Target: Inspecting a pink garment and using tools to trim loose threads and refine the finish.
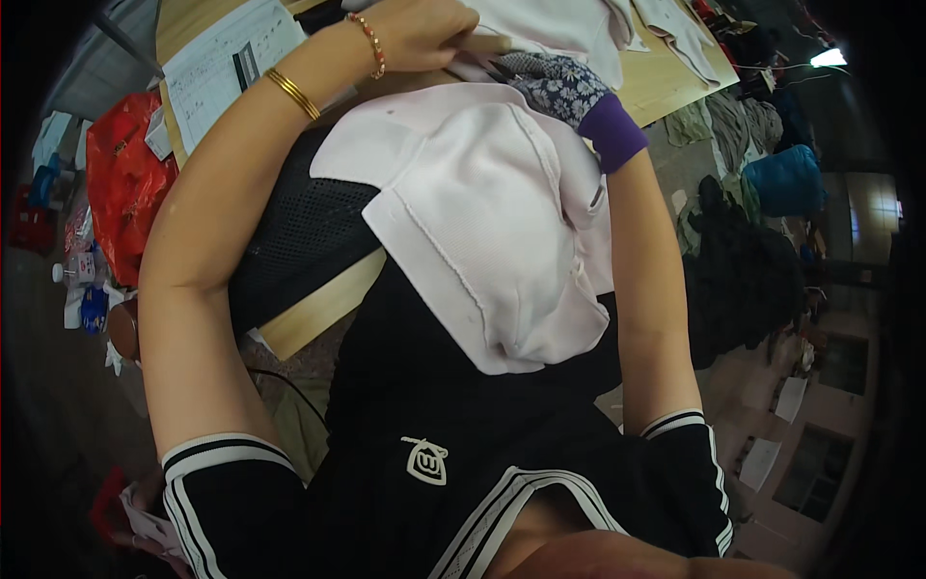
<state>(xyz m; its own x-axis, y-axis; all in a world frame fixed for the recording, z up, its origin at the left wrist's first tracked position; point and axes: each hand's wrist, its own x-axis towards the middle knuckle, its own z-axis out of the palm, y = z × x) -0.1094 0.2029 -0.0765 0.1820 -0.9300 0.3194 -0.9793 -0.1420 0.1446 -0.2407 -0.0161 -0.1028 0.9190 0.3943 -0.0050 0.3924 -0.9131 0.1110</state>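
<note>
The left hand (424,34), bare with a bead bracelet and gold bangles at the wrist, is curled shut around a pale stick-like object (487,42), which it holds against the fabric at the bench's (666,82) far side. The right hand (559,87) wears a flowered glove with a purple cuff; its fingers fold in toward the cloth, but whether they actually pinch it cannot be told.

Between the forearms, a pale pink garment (482,232) lies draped from the bench edge down onto the person's lap, over a black mesh piece (299,236). It looks light, soft and limp, likely to slide and bunch, so the stitched seams and hems seem the firmest places to grip.

A red plastic bag (125,174) sits left of the bench, its contents hidden. Printed paper sheets (227,63) lie on the bench.
</note>
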